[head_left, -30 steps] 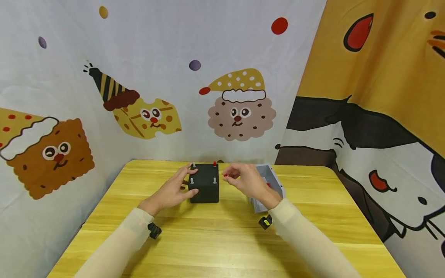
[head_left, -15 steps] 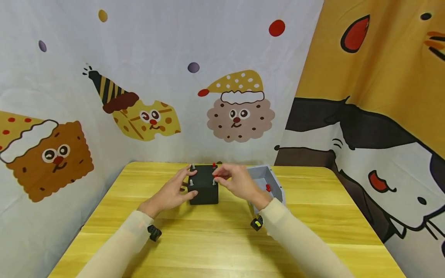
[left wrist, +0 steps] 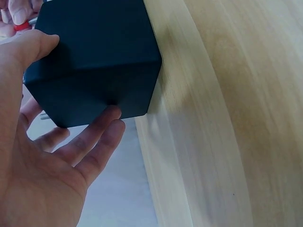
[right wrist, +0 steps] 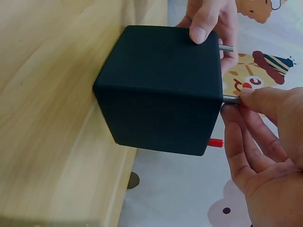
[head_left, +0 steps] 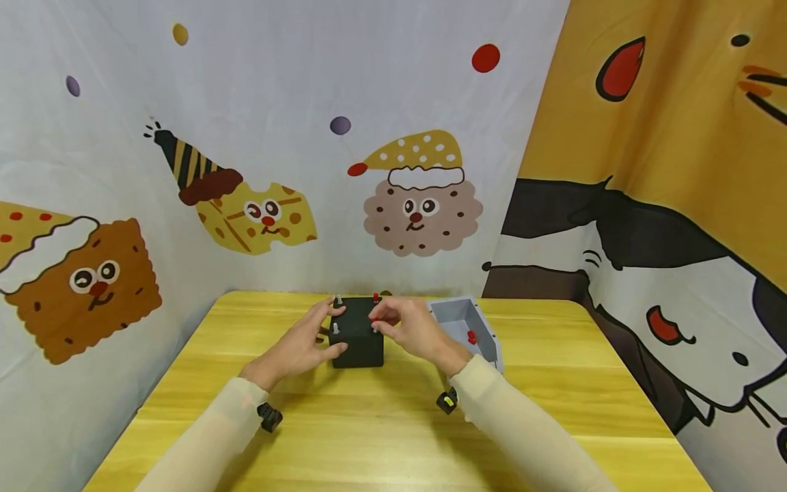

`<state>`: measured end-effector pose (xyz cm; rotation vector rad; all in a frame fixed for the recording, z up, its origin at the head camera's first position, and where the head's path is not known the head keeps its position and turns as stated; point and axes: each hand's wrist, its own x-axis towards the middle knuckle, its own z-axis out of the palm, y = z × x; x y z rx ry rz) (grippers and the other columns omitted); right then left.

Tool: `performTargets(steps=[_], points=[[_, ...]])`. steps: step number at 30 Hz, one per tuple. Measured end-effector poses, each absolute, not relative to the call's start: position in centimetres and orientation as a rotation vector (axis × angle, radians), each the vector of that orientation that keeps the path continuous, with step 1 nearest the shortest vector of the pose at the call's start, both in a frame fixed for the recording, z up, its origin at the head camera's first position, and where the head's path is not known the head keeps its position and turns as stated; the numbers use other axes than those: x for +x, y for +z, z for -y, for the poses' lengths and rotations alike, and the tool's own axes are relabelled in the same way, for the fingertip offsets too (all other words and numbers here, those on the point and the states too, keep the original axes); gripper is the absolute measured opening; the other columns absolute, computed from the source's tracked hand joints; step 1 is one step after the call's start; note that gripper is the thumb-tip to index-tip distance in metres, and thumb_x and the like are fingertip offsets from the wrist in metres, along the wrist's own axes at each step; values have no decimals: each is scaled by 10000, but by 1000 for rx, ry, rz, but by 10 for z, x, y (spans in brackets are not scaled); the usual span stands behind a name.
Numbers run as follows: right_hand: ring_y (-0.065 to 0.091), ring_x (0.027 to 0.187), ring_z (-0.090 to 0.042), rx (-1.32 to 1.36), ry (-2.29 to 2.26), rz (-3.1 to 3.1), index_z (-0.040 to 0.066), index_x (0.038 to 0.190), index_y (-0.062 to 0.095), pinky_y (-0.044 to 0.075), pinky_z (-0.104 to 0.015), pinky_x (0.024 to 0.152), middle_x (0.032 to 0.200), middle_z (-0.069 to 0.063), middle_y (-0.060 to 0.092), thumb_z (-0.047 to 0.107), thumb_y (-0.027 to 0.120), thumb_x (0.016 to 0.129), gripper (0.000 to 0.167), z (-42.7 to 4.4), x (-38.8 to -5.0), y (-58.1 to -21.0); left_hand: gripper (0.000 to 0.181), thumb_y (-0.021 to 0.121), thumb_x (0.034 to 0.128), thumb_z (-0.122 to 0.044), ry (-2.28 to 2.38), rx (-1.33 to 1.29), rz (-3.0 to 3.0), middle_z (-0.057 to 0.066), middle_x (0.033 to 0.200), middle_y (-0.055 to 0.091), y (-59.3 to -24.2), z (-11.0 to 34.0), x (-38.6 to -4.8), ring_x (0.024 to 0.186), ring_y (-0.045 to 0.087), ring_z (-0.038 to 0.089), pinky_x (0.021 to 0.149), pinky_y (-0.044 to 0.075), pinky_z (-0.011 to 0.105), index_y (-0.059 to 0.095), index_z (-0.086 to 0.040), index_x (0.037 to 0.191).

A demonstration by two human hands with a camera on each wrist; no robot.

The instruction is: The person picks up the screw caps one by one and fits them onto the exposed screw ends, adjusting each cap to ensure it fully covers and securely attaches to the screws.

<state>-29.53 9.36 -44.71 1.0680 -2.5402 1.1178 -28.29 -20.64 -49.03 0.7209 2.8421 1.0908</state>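
Note:
A black box (head_left: 356, 350) stands on the table with upright metal posts at its top corners. My left hand (head_left: 294, 352) steadies it from the left, thumb on the near face and fingers along the side. My right hand (head_left: 410, 329) pinches a small red cap (left wrist: 21, 26) at the near right post (right wrist: 231, 99); the fingertips hide most of the cap, and how far it sits on the post cannot be told. Another red cap (right wrist: 216, 143) covers the far right post. The two left posts, such as the near left post (head_left: 335, 329), are bare metal.
A grey tray (head_left: 490, 329) stands right of the box, partly behind my right forearm, with a few red caps (head_left: 471, 337) inside. The wooden table (head_left: 369, 437) extends toward me. A printed cloth (head_left: 270, 102) hangs behind the table's far edge.
My right hand has moved left from beside the tray to the near right post, carrying the red cap. The left hand stays on the box.

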Motion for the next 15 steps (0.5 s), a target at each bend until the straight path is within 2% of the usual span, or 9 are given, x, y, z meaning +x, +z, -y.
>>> performTargets(steps=[4,11,15], points=[[847,934,-149,1075,1115,2529,49,1183,852,703,-252,859,1106,-54,888,74,881,1051,137,-93,-296,-449,695,809,1114,-460,1085,731,-2846,112,1956,210,-491,207,-282,1378,738,391,1187,640,613,473,-209,1669],[846,918,-138,1092,1082,2512,72,1158,856,705,-258,840,1093,-38,893,82,891,1045,119,-94,-297,-448,705,811,1112,-438,1093,749,-2865,78,1926,309,-491,205,-283,1318,764,367,1146,664,594,467,-195,1678],[848,915,-131,1086,1096,2523,74,1158,860,709,-274,824,1096,-30,893,96,894,1045,120,-94,-296,-451,713,813,1108,-421,1084,742,-2864,78,1928,304,-492,205,-283,1308,770,363,1149,665,580,461,-186,1683]])
